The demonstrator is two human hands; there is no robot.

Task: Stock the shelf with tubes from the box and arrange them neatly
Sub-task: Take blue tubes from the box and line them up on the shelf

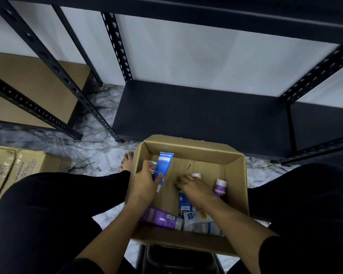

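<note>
We sit over the open cardboard box (188, 153) on the floor between our knees, both hands down inside it; the tubes are all in the box and the dark bottom shelf (202, 107) just beyond it carries none yet, so we judge the stocking barely begun. Our left hand (145, 184) has fingers and thumb curled round a blue tube (163, 165), holding it low on the body with the flat crimped end pointing up; our right hand (194, 186) lies knuckles-up over a white-capped tube (196, 175), fingers bent down toward it, though we cannot tell whether they have closed on it. A purple-and-white tube (219, 187) stands just beside that hand; a larger purple tube (160, 217) and a white tube (198, 216) lie against the near wall.

These look like light, soft plastic tubes; the walls should give under a squeeze and the glossy skin may slip, so we would take each round the mid-body or by the stiff cap end, gently.

The print on the tubes is too small and blurred to read; a flattened carton (18, 167) at the left bears a word that seems to read "MALAYSIA".
</note>
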